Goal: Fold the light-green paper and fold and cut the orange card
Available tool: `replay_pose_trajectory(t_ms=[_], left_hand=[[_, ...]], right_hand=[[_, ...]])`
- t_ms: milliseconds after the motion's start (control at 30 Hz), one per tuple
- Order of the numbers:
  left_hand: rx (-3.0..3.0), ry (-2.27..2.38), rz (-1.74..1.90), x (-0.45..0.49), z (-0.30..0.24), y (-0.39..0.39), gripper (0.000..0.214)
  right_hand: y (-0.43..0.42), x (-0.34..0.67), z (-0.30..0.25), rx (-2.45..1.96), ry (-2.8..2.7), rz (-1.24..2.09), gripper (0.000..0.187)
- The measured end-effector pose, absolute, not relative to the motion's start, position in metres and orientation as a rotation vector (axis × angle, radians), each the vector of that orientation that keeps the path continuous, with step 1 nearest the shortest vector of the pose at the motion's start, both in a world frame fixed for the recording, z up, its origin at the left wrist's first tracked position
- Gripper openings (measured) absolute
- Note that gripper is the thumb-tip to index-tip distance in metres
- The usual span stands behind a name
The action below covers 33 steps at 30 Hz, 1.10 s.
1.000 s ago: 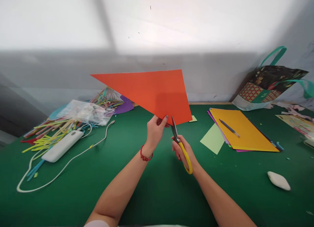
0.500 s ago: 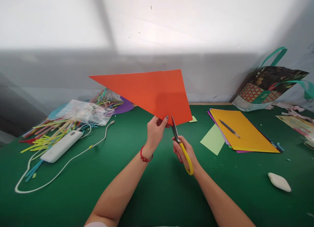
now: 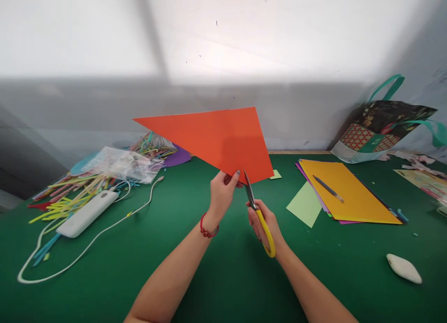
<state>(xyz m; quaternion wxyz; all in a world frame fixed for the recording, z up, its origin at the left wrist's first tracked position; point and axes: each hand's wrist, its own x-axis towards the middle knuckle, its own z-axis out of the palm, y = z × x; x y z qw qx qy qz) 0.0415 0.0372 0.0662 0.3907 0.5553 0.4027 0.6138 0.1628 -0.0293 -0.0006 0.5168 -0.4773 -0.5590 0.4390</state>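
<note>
A sheet of orange paper (image 3: 223,139), pointed at its left end, is held up above the table. My left hand (image 3: 223,192) pinches its lower edge between thumb and fingers. In my right hand (image 3: 267,223) is a pair of scissors (image 3: 263,227) with yellow handles, pointing upward. The blades reach over the paper's lower edge just right of my left thumb. Whether they have cut into it is hard to make out. Part of the scissors' handle is hidden by my right fingers.
On the green table (image 3: 223,285), a white power strip (image 3: 87,213) with a cable lies left, beside colourful strips (image 3: 66,192) and a plastic bag (image 3: 122,164). Yellow paper (image 3: 349,192) with a pen (image 3: 328,189), light green paper (image 3: 305,204), a white case (image 3: 404,268) and a patterned bag (image 3: 373,127) are right.
The whole scene sits slightly lower in view, as the camera has tilted. Both hands keep their holds on the orange paper and scissors, which look almost unmoved relative to each other.
</note>
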Motion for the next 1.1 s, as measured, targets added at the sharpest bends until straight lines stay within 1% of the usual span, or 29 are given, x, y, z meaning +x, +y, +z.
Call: replay_pose_trajectory(t_ms=[633, 900, 1100], left_hand=[[1.454, 1.07, 1.542, 0.041, 0.0699, 0.0341, 0.018], [1.428, 1.044, 1.531, 0.0403, 0.0689, 0.0354, 0.019], [1.386, 0.989, 1.473, 0.0382, 0.0705, 0.0381, 0.025]], right_hand=[[-0.0336, 0.1577, 0.0024, -1.21, -1.334, 1.071, 0.04], [-0.031, 0.1615, 0.0016, -1.233, -1.397, 0.996, 0.04], [-0.0304, 0.1645, 0.0041, -1.248, -1.439, 0.876, 0.039]])
